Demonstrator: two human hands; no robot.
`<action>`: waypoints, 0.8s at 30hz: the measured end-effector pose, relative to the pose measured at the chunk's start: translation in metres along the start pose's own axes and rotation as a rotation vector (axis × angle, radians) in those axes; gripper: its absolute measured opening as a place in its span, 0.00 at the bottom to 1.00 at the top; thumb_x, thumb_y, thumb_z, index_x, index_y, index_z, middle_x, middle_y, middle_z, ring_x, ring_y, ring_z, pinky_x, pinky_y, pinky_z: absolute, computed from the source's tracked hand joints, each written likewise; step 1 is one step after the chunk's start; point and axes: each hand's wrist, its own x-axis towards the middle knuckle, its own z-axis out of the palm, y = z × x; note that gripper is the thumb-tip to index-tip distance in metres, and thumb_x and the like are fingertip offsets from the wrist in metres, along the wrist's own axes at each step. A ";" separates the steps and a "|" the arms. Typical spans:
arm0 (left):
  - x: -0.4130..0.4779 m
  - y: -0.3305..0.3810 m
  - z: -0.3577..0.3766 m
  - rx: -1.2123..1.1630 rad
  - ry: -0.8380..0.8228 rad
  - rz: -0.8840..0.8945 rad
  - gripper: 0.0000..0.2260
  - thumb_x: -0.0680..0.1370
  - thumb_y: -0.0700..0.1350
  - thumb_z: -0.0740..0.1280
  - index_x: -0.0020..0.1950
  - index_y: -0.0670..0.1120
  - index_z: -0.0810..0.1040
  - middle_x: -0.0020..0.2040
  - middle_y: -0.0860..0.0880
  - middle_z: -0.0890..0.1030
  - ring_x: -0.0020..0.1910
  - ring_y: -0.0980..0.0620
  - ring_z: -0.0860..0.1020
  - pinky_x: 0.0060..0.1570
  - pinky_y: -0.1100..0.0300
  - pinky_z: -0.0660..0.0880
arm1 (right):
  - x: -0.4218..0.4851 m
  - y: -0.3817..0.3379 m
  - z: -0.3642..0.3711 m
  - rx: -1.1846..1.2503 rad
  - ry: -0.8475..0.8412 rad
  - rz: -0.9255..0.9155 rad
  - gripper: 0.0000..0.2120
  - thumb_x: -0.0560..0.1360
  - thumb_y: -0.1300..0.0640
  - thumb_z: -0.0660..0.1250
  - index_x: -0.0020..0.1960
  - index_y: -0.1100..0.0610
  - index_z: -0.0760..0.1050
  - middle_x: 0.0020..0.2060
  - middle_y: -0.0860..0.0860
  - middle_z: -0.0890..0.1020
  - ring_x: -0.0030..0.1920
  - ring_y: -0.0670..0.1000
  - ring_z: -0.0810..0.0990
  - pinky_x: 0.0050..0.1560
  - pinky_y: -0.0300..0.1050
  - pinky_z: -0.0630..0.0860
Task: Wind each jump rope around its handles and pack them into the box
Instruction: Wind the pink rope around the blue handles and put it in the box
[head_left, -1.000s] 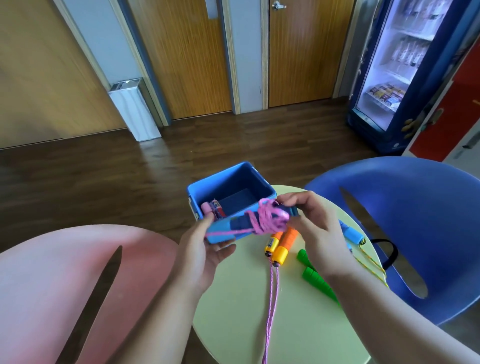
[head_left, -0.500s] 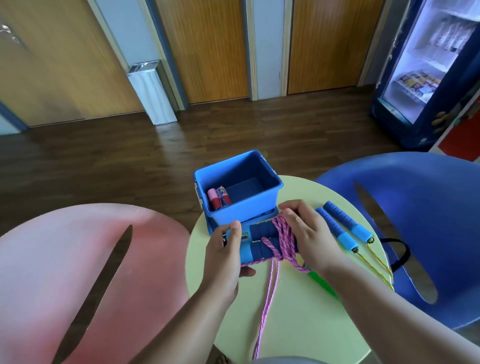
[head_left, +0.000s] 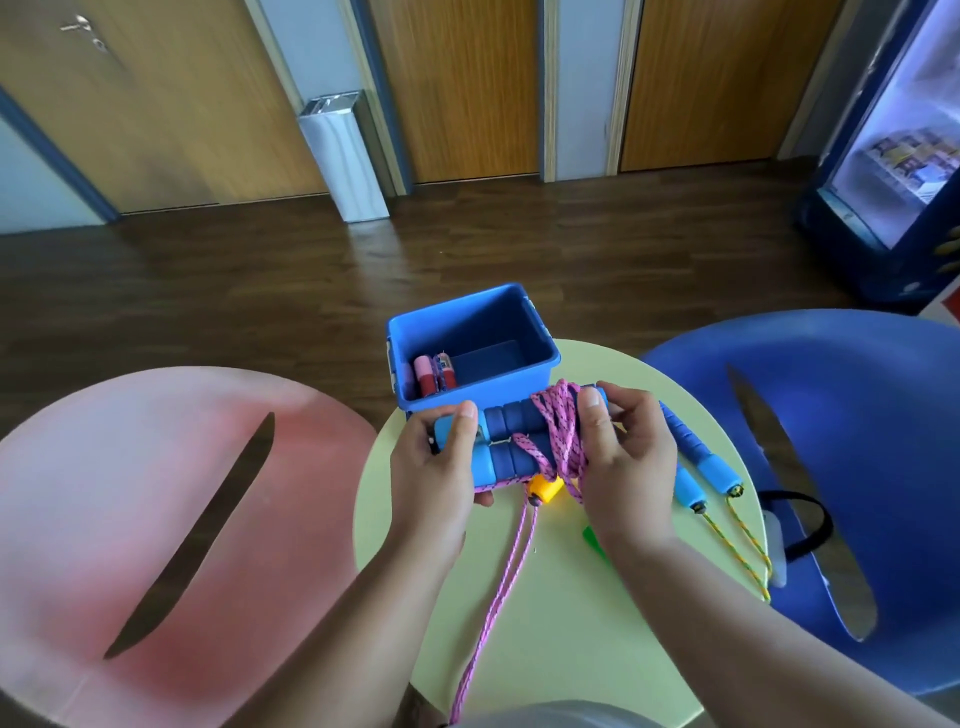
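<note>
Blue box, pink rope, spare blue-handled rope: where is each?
Blue box (head_left: 467, 327), head view, far inner wall.
Pink rope (head_left: 561, 431), head view, the wound coils.
Spare blue-handled rope (head_left: 719, 470), head view, light-blue end of one handle.

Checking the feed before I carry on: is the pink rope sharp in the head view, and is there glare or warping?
Head view: pink rope, left hand and right hand sharp, strands distinct; fridge at far right blown out white; door frames lean outward, wide-angle distortion; light on the table soft.
</note>
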 end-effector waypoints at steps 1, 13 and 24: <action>-0.001 0.000 0.003 -0.011 0.010 -0.013 0.11 0.72 0.62 0.70 0.44 0.56 0.81 0.49 0.47 0.84 0.43 0.40 0.84 0.27 0.56 0.75 | 0.000 0.000 -0.002 0.023 0.005 -0.004 0.07 0.81 0.52 0.68 0.54 0.56 0.78 0.46 0.50 0.85 0.45 0.44 0.81 0.47 0.38 0.78; 0.006 -0.011 -0.004 0.175 0.073 0.073 0.05 0.77 0.54 0.73 0.42 0.57 0.82 0.40 0.54 0.81 0.31 0.50 0.78 0.24 0.55 0.75 | 0.007 0.020 -0.017 -0.223 -0.271 0.047 0.06 0.84 0.54 0.62 0.50 0.54 0.71 0.41 0.46 0.80 0.41 0.44 0.77 0.43 0.41 0.75; 0.091 0.033 -0.009 0.418 -0.238 0.178 0.04 0.81 0.51 0.70 0.48 0.56 0.84 0.47 0.58 0.82 0.32 0.54 0.80 0.25 0.58 0.78 | 0.059 -0.011 0.024 -1.012 -0.787 -0.569 0.22 0.68 0.42 0.75 0.58 0.48 0.75 0.58 0.46 0.77 0.56 0.53 0.75 0.52 0.48 0.76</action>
